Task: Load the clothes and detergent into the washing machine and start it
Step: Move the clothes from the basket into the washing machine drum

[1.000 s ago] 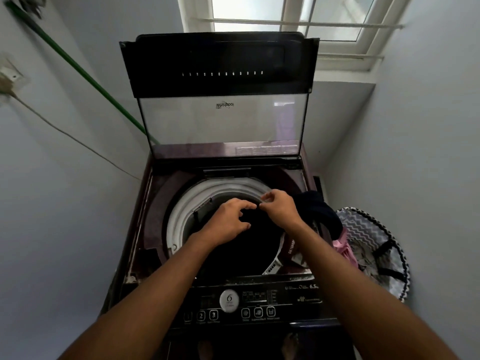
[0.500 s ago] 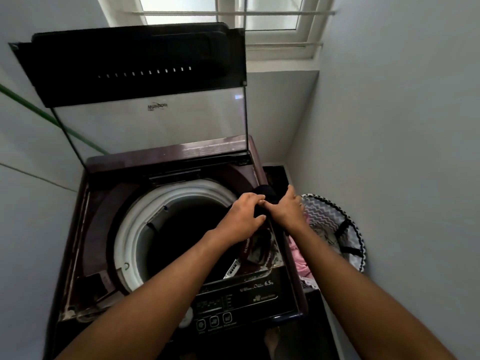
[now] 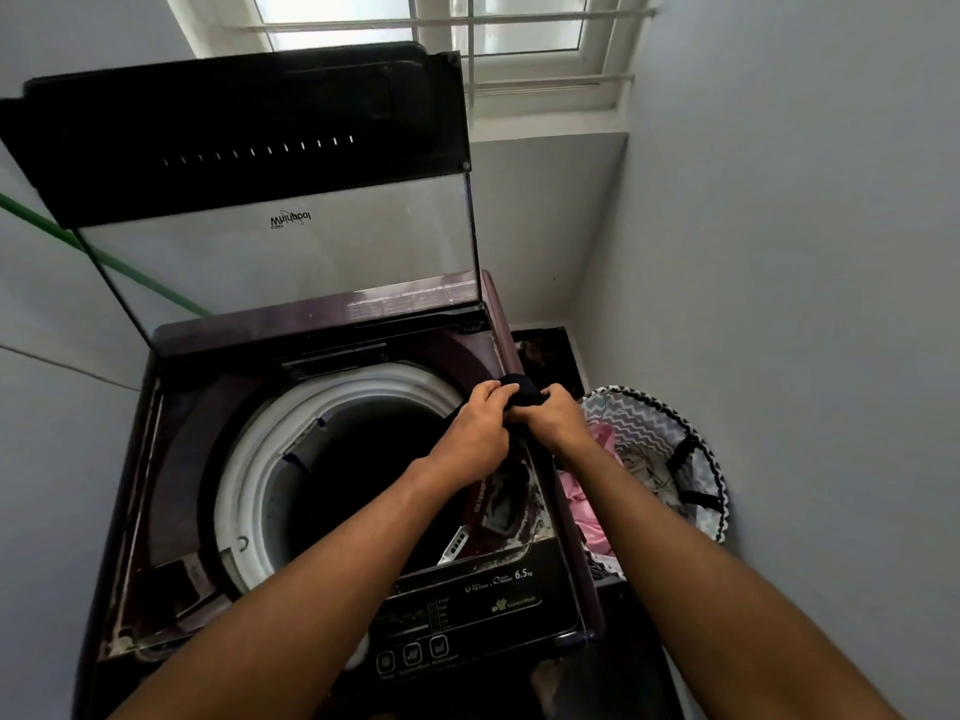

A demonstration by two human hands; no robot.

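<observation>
Both hands shifted from over the drum (image 3: 332,475) to its right rim. Left hand (image 3: 475,433) and right hand (image 3: 553,420), each grip closed on the dark garment (image 3: 522,392), bunched there. Probably gathering before dropping inside; basket (image 3: 670,454) right of drum, more clothes waiting.

Domestic laundry corner, narrow, in a home. Top-loading washing machine (image 3: 332,459) fills most of the floor width, set between plain pale walls (image 3: 779,252) on both sides. Glass lid (image 3: 280,241) propped upright, brand mark readable on it; white-rimmed drum (image 3: 249,491) open below. Control panel (image 3: 467,615) at the front edge, marked 6.5 kg, a household capacity. Fabric laundry basket (image 3: 670,439) with zigzag print sits on the floor just beside the machine's right side, pink clothing (image 3: 587,511) spilling between them. White-framed window (image 3: 441,39) with bars high on the back wall. Green hose (image 3: 104,257) runs along the left wall.
</observation>
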